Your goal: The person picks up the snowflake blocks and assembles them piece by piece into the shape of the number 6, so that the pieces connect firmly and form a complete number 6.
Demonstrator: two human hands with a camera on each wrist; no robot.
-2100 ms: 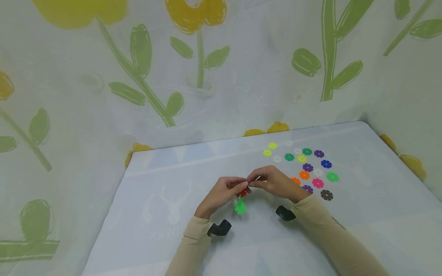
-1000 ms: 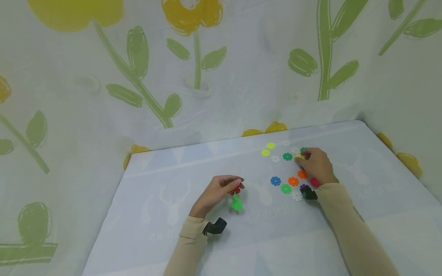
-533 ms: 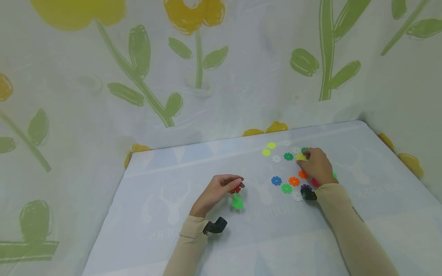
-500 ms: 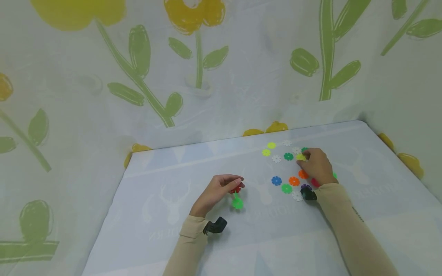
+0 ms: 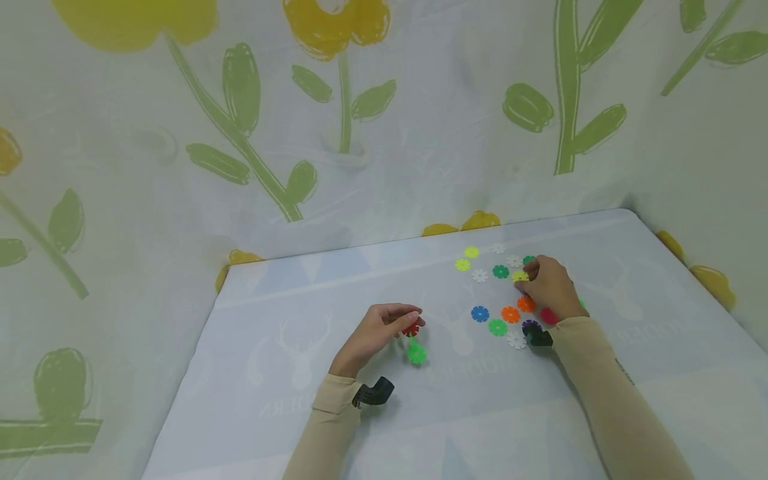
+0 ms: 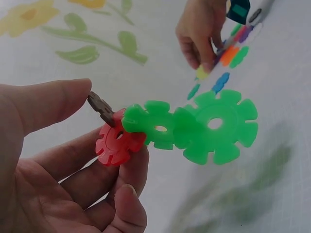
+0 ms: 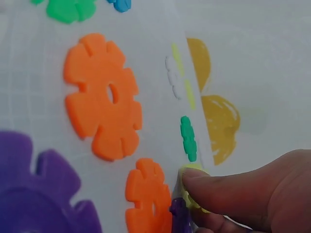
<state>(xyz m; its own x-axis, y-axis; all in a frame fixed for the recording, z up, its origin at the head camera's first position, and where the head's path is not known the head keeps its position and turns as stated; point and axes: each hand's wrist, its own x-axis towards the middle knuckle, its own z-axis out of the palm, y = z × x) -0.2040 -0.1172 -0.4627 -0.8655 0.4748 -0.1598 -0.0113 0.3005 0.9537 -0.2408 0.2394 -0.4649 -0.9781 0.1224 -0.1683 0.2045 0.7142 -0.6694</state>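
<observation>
My left hand (image 5: 378, 333) holds a chain of linked plastic snowflake discs. In the left wrist view, thumb and fingers pinch the end with a brownish disc (image 6: 101, 108) and a red disc (image 6: 119, 141). Two green discs, a smaller-looking one (image 6: 155, 127) and an end one (image 6: 221, 128), stick out beyond the fingers. To the right, my right hand (image 5: 551, 287) pinches a yellow snowflake disc (image 5: 519, 276) among the loose ones. Its thumb lies on the yellow disc (image 7: 192, 174) in the right wrist view; the fingers behind are partly hidden.
Loose discs lie round the right hand: blue (image 5: 480, 314), orange (image 5: 510, 315), green (image 5: 497, 327), white (image 5: 517, 341) and several others. Further back are two yellow discs (image 5: 471, 253). The pale table (image 5: 270, 373) meets a flower-printed wall covering (image 5: 420, 120) at its far edge.
My right hand has left the left hand and moved right to the loose discs. Its fingers have closed on the yellow disc, which has shifted slightly. The left hand keeps hold of the chain.
</observation>
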